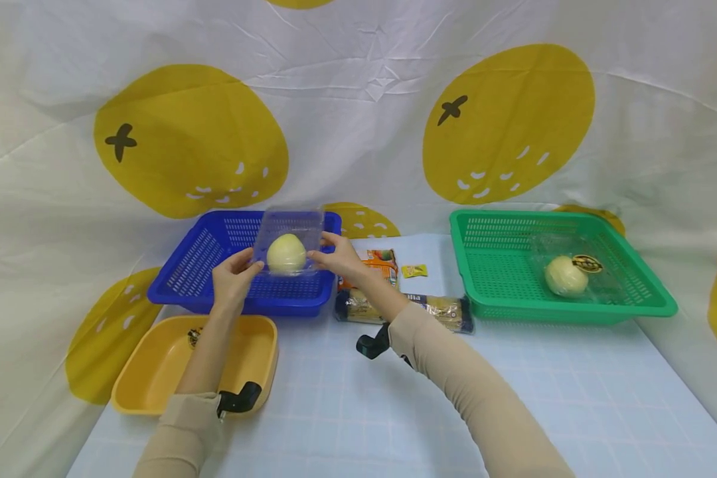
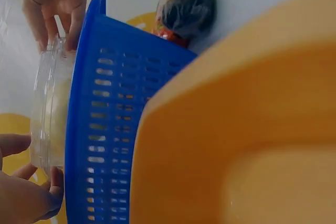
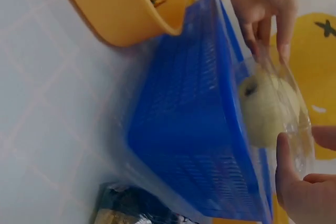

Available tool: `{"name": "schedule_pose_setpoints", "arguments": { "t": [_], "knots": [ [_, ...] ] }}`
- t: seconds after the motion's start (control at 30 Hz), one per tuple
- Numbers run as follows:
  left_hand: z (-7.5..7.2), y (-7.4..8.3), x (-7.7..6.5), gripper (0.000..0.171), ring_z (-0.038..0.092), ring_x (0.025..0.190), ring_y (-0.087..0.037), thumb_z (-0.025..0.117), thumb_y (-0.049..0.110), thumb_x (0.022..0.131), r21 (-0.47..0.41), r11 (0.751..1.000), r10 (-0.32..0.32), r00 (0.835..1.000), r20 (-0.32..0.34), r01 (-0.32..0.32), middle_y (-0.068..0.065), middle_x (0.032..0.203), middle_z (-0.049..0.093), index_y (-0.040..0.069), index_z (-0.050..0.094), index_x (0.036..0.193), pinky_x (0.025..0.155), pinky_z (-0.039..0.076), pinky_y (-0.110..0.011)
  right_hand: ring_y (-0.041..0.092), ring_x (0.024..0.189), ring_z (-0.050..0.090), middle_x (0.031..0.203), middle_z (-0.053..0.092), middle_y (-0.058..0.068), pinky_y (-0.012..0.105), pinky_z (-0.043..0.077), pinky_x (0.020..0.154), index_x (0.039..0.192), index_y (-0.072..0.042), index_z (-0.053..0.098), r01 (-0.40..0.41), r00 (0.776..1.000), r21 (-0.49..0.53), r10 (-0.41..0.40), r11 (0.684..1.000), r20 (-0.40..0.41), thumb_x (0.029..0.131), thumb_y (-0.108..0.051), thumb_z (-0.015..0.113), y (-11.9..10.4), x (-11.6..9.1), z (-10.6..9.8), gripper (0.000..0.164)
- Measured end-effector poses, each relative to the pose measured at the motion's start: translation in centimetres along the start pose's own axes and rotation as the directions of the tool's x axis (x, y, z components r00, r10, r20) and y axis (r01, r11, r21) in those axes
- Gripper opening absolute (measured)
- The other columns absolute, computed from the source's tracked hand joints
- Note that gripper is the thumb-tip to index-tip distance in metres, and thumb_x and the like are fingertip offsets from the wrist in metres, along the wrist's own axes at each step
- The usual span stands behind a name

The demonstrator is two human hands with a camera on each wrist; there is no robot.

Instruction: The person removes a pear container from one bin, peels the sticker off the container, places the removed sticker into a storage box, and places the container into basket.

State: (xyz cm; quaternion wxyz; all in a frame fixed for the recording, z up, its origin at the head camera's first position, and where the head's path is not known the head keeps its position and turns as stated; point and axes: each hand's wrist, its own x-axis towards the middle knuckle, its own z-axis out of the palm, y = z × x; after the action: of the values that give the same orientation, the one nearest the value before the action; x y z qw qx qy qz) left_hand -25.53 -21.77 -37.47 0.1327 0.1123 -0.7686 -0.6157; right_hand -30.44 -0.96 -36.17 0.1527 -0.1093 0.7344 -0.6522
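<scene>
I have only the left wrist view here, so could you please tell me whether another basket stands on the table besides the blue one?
Observer: Yes, the head view shows a green basket over on the right.
Operator: Thank you; could you see whether anything is in it?
Observer: It holds one pale round item in clear packaging.
Operator: And does any mark show on the other round item, in the clear box between the left hand and the right hand?
Observer: Yes, the right wrist view shows a dark spot on it.
</scene>
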Motion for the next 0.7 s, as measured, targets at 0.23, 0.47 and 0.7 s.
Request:
{"name": "schedule_pose_setpoints", "arguments": {
  "t": [0.23,0.47,0.7],
  "knots": [
    [-1.2,-1.0,0.7,0.047,0.047,0.118,-0.027,0.06,0.005,0.09,0.083,0.996,-0.022,0.999,0.044,0.018,-0.019,0.135,0.05,-0.003,0.047,0.135,0.101,0.04,-0.035,0.034,0.103,0.062,0.147,0.032,0.02,0.035,0.052,0.086,0.148,-0.001,0.021,-0.043,0.999,-0.05,0.044,0.998,0.02,0.092,-0.007,0.058,0.4,1.2,1.6,0.067],
    [-2.1,-1.4,1.3,0.048,0.044,0.124,-0.03,0.06,0.006,0.09,0.111,0.993,-0.055,0.997,0.049,0.049,-0.022,0.136,0.048,-0.004,0.046,0.135,0.104,0.037,-0.039,0.035,0.111,0.057,0.148,0.028,0.022,0.033,0.053,0.084,0.147,0.003,0.019,-0.074,0.997,-0.067,0.076,0.995,0.027,0.092,0.002,0.054,0.5,1.8,3.2,0.066],
    [-2.7,-1.3,2.0,0.049,0.042,0.125,-0.04,0.062,0.004,0.087,0.239,0.97,-0.082,0.991,0.106,0.055,-0.031,0.132,0.047,-0.011,0.047,0.131,0.103,0.037,-0.047,0.034,0.114,0.054,0.151,0.024,0.019,0.034,0.051,0.087,0.147,0.003,0.019,-0.146,0.989,-0.093,0.146,0.985,-0.005,0.092,-0.005,0.056,0.5,2.0,4.3,0.067]
  ]
}}
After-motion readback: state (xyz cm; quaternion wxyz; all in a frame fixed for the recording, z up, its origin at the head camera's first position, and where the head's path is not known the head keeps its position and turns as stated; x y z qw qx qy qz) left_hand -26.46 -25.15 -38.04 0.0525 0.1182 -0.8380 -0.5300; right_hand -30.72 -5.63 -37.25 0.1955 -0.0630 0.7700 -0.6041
